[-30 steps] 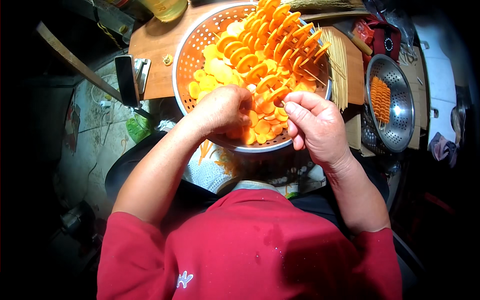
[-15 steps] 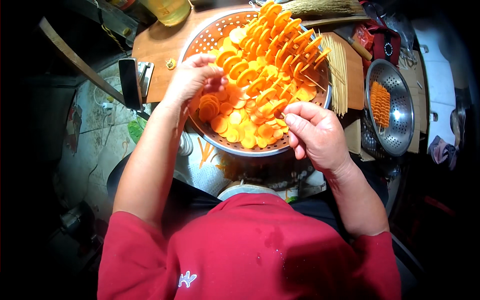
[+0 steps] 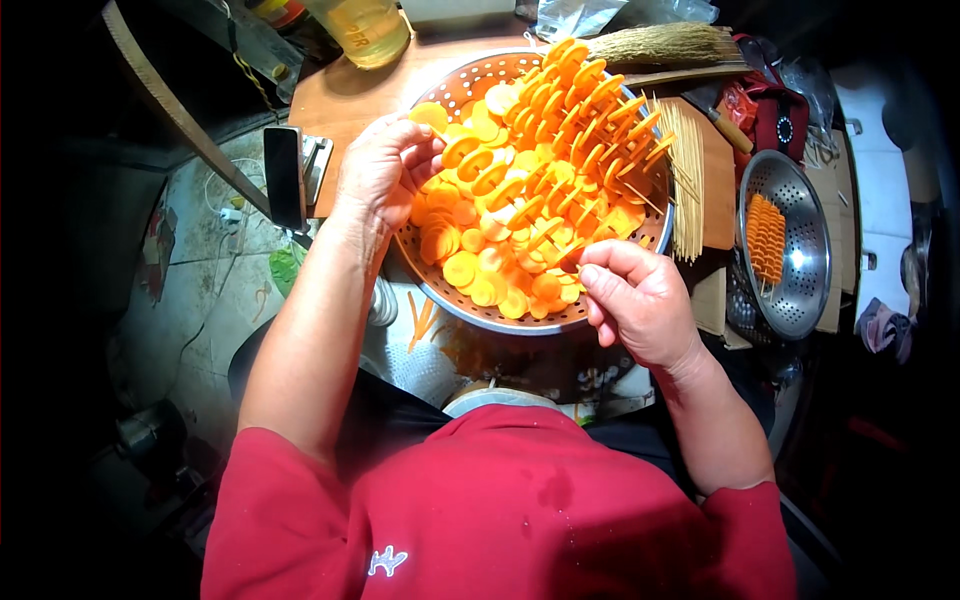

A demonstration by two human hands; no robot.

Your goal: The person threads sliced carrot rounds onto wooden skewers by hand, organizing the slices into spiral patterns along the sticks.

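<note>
My right hand [image 3: 645, 305] pinches the near end of a thin skewer that slants away to the upper left, threaded with spaced carrot slices [image 3: 489, 178]. At its far end my left hand [image 3: 378, 172] holds a single round carrot slice [image 3: 428, 114] between thumb and fingers. The tip of the skewer is hard to make out there. Below both hands is a brown perforated colander [image 3: 452, 96] with a grey rim. Loose carrot slices [image 3: 462, 268] heap up in its near part. Filled carrot skewers [image 3: 560, 98] lie stacked across its far right side.
Bare bamboo skewers [image 3: 687, 185] lie right of the colander, below a straw brush [image 3: 660, 43] and a wooden handle [image 3: 732, 132]. Farther right, a metal colander [image 3: 805, 205] holds finished carrot skewers [image 3: 766, 240]. A phone [image 3: 284, 180] stands left; a yellowish jar [image 3: 370, 42] sits behind.
A carrot slice now shows in my left fingers at the skewer's far end. My right hand keeps its pinch on the near end. The whole view has shifted slightly.
</note>
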